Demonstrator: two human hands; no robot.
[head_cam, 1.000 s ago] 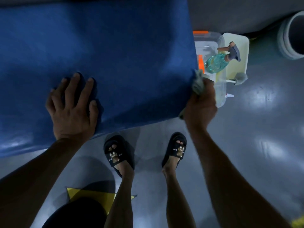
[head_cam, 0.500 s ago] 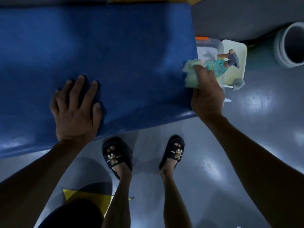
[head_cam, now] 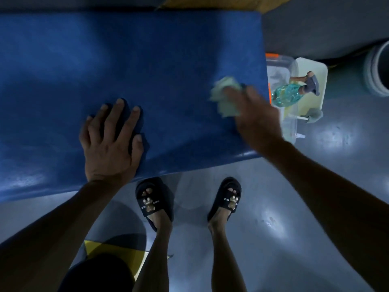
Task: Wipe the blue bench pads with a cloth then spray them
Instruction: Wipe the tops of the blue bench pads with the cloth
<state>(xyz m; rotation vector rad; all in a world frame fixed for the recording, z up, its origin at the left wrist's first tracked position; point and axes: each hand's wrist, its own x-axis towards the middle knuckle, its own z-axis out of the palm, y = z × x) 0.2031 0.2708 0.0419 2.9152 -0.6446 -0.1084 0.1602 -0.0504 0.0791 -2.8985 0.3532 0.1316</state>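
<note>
Right hand [head_cam: 255, 116], blurred, holds a pale green cloth [head_cam: 226, 98] bunched under its fingers on the blue pad [head_cam: 126, 60] near the pad's right edge. Left hand [head_cam: 109, 142] lies flat with fingers spread on the pad by its near edge, holding nothing. Just past the right edge, a spray bottle [head_cam: 288, 93] lies in a clear bin [head_cam: 292, 123] on the floor.

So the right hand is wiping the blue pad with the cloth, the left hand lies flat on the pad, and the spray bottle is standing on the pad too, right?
Not quite. The spray bottle is not on the blue pad; the head view shows it off the pad's right end, in a clear bin. The rest holds: right hand on the cloth, left hand flat.
</note>
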